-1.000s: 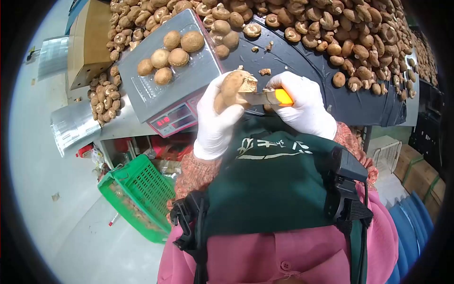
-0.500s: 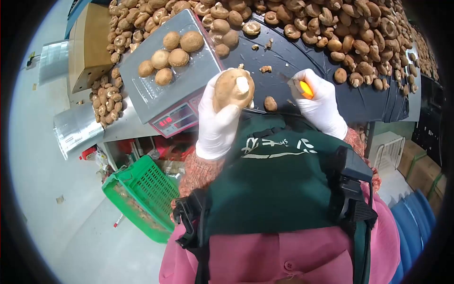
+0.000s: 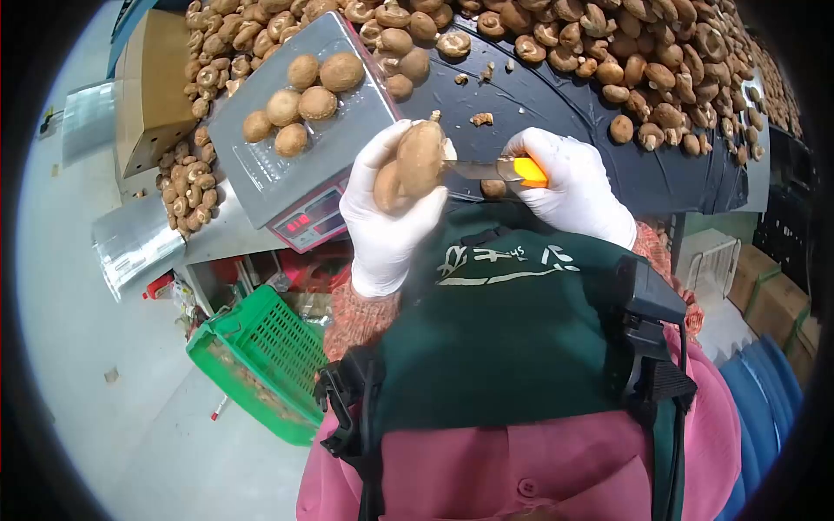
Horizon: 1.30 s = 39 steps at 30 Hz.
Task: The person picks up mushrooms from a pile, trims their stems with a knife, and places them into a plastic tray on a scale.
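Observation:
White-gloved, my left hand is closed around a brown shiitake mushroom, and what looks like a second cap sits behind it in the palm. My right hand, gloved too, grips a utility knife with a yellow-orange handle. Its blade points left and reaches the pale stem side of the mushroom; the exact contact is hard to see. Below the blade, a small loose mushroom lies on the black table cover. Stem scraps are scattered beyond.
Left of my hands stands a digital scale bearing several mushroom caps. A large mushroom heap covers the back right. A cardboard box is at the far left, and a green crate sits below the table.
The knife has swung left to the mushroom, with its blade now showing. My left hand has turned the mushroom so its stem faces right. The whole view has shifted slightly.

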{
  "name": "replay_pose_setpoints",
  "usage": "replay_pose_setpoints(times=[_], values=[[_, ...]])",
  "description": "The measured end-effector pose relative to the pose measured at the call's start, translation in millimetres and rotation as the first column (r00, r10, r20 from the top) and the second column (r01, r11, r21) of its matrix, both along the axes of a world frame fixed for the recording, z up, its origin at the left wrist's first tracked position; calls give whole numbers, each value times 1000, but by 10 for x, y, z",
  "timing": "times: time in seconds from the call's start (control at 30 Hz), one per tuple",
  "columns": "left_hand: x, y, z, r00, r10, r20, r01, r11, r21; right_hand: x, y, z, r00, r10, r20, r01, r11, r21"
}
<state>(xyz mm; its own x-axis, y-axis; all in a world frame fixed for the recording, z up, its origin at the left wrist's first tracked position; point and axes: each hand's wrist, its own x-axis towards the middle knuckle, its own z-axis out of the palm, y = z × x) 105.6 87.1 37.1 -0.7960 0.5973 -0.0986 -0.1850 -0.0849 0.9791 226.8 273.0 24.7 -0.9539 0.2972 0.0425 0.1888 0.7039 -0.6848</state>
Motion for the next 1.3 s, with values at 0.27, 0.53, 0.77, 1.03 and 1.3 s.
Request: replay_pose_setpoints(times=[0.27,0.53,0.77,1.03,1.3], values=[[-31,-33,-71,999,16,-44,-13,997,80,98,55,-107,954,-198,227,217,974,-60],[22,35,-38,998,-63,23,63,998,-21,-43,-82,262,972,-209,104,219,659,-719],[34,56,-49,968,-135,-211,97,979,-181,-249,-143,307,985,-130,116,169,557,-813],[26,121,-129,914,-129,-385,60,981,-185,-230,-188,155,983,-185,4,130,674,-728],[-60,87,-151,976,-141,163,148,988,-32,-191,-172,197,962,-266,60,218,617,-756]])
